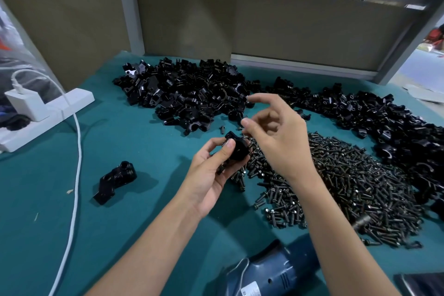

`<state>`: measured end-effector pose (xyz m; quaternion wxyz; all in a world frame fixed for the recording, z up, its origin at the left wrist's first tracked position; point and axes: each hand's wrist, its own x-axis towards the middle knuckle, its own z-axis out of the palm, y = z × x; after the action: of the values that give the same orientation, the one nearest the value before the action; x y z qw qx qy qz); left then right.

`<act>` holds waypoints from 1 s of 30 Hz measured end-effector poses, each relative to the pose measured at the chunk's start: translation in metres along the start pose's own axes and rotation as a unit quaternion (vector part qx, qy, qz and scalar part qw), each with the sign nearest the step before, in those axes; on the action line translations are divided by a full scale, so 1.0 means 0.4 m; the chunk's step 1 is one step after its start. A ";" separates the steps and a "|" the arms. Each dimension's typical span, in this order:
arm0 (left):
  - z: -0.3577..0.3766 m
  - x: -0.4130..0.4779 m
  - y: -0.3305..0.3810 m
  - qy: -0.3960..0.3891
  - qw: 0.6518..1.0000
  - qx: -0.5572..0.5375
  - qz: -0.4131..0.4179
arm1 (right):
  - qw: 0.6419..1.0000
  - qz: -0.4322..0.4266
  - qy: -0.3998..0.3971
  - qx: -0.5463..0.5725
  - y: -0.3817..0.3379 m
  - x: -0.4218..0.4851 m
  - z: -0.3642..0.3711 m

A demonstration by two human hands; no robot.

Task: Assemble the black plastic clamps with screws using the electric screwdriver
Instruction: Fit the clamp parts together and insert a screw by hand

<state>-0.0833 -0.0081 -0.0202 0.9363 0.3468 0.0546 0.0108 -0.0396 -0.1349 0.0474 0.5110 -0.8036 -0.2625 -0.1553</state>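
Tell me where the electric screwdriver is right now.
In the head view, the blue electric screwdriver lies on the green table at the bottom edge, right of centre, nearer the person than the screw pile.

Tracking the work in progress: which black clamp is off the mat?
The clamp gripped by the left hand, beside the screw pile. All others lie on the mat: in heaps, or a lone clamp near the white cable.

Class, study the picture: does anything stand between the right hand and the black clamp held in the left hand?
Nothing visible does: the right hand hovers close above the clamp that the left hand grips, with no object between them.
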 end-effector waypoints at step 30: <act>0.008 -0.009 0.002 -0.015 0.990 0.116 0.081 | 0.992 0.052 -0.008 0.113 0.040 -0.029 0.031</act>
<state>-0.0866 -0.0098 -0.0167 0.8865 0.4565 0.0137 0.0747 -0.0401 -0.1321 0.0241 0.6040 -0.7543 -0.2407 -0.0910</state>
